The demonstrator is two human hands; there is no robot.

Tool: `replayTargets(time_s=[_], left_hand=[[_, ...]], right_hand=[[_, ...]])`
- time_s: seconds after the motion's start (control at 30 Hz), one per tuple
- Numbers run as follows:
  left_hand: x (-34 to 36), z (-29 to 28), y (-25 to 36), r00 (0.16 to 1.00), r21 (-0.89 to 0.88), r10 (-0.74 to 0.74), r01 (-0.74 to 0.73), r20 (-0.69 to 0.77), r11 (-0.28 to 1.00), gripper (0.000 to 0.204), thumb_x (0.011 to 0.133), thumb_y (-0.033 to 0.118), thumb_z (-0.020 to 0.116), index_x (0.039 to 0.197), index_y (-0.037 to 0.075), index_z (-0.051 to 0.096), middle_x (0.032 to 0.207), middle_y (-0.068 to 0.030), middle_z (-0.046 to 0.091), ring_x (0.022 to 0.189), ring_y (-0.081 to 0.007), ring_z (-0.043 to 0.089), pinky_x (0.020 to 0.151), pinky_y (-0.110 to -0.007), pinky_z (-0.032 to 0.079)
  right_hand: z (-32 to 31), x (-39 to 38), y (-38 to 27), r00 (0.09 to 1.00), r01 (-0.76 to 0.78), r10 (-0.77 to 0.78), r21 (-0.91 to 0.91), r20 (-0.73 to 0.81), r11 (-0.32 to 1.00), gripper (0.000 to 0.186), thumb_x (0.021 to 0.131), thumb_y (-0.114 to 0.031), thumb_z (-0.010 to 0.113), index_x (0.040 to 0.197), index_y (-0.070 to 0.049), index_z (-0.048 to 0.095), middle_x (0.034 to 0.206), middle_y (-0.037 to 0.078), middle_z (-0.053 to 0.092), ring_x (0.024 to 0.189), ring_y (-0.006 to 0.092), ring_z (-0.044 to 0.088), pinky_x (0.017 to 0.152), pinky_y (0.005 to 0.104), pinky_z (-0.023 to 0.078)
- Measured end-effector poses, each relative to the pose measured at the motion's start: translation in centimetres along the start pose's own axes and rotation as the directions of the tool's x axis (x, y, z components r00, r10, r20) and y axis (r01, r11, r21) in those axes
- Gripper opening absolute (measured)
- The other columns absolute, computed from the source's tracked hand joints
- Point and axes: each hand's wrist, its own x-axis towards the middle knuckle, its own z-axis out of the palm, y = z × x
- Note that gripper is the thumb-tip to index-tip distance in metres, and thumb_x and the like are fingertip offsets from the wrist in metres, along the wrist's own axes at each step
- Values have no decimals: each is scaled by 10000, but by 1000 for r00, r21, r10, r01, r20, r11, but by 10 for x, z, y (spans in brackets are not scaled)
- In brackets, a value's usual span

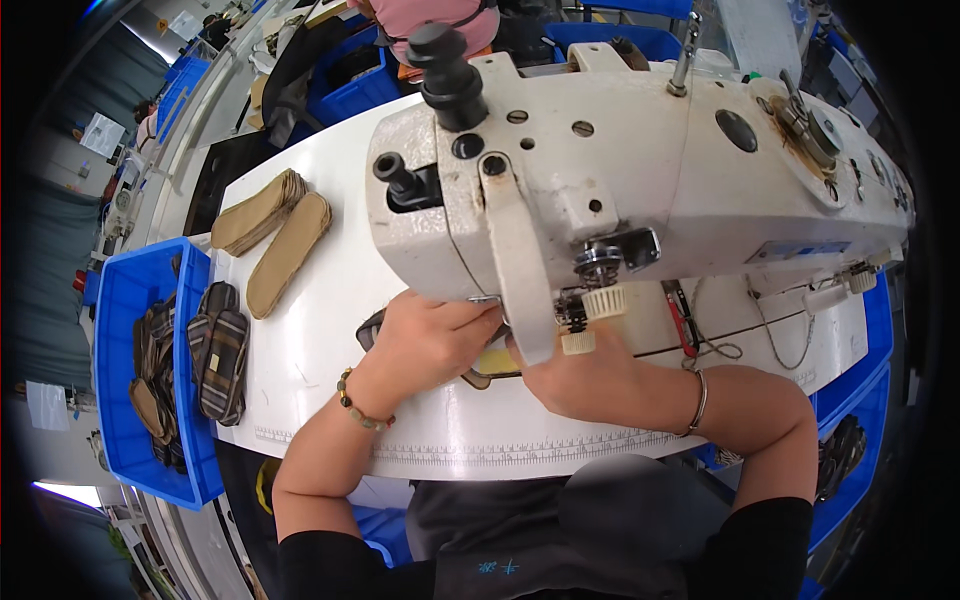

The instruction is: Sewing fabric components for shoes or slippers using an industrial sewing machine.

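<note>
Under the head of a white sewing machine, both of my hands work at a dark fabric piece with a tan edge. My left hand is closed, its fingers pressed together on the piece close to the needle area. On the other side, my right hand has its fingers curled at the piece, with the tips partly hidden behind the machine's white lever. A yellow patch shows between the hands. The needle and most of the piece are out of sight.
Tan insoles lie on the white table at the left. A plaid fabric shoe upper rests at the rim of a blue bin holding more. Right of my hands are red-and-black snips. Another person in pink sits beyond.
</note>
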Motion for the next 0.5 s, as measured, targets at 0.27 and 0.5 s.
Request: replayTargets(time_s=[0.27,0.5], left_hand=[[2,-4,9,966,44,-106,98,234,994,255,632,51,705,884,95,709,832,-60,679,683,-231,671,560,-335,532],[7,-5,11,980,-28,-98,104,174,994,257,638,23,710,887,83,710,814,-72,666,693,-258,665,573,-364,531]], right_hand=[[-3,2,-4,1000,-19,16,154,24,988,356,715,-85,635,1041,58,633,643,121,647,446,210,606,403,351,472],[3,1,-1,996,10,2,136,-85,991,318,713,-83,632,996,62,638,547,76,589,421,189,584,387,334,446]])
